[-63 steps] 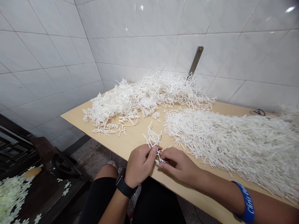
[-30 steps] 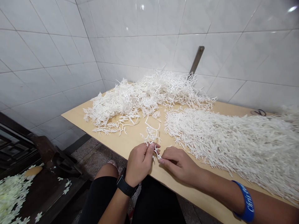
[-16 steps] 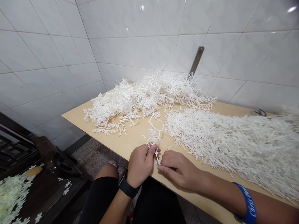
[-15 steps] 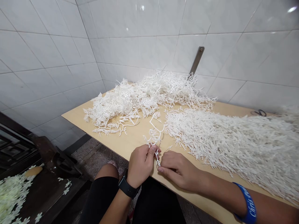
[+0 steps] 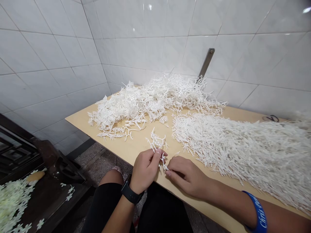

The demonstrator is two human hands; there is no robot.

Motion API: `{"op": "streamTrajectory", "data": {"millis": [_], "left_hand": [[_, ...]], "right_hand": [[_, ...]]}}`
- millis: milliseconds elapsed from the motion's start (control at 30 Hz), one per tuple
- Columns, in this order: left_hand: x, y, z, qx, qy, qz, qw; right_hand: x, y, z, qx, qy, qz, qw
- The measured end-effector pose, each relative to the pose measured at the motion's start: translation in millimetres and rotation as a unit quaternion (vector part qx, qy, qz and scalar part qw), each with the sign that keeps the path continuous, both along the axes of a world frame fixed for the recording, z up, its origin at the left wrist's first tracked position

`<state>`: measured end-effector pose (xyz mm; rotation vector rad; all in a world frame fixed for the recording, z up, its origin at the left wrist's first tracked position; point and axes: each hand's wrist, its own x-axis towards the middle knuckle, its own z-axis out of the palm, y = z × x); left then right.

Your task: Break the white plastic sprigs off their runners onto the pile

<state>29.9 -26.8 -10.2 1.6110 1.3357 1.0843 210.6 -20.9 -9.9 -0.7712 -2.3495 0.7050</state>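
Note:
My left hand [image 5: 145,170] pinches a white branched plastic piece [image 5: 156,141] between thumb and fingers, near the front edge of the table. Thin curved arms of the piece stick out above the thumb, and a shorter stem hangs below the fingers. Closed just to the right, my right hand [image 5: 186,174] has its thumb and forefinger at the lower tip of that stem. The fingertips cover exactly what they grip there. Behind my hands lies a tangled heap of similar white branched pieces [image 5: 136,105].
A wide pile of small loose white sprigs [image 5: 238,145] covers the right of the wooden table [image 5: 131,145]. A metal bar [image 5: 206,63] leans at the tiled wall [image 5: 175,51]. Pale plastic flowers [image 5: 12,200] lie on dark furniture [image 5: 48,204] at lower left. A black cord [image 5: 273,118] lies at back right.
The branched piece has turned in my left hand, and its long looped arms now reach less far over the table. Both hands stay in nearly the same place.

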Motion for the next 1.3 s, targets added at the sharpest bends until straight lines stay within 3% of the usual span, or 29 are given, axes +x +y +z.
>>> {"op": "streamTrajectory", "data": {"millis": [200,667,1300], "left_hand": [[-1.4,0.3,0.1,0.012,0.011,-0.016,1.0],[-2.6,0.1,4.1,0.043,0.064,-0.067,0.995],[-2.0,1.2,-3.9,0.026,0.029,-0.037,0.999]], "right_hand": [[-0.3,0.1,0.2,-0.032,0.024,-0.041,0.998],[-1.1,1.2,0.7,-0.064,0.062,-0.06,0.994],[-0.5,3.1,-1.2,-0.052,0.033,-0.042,0.997]]}}
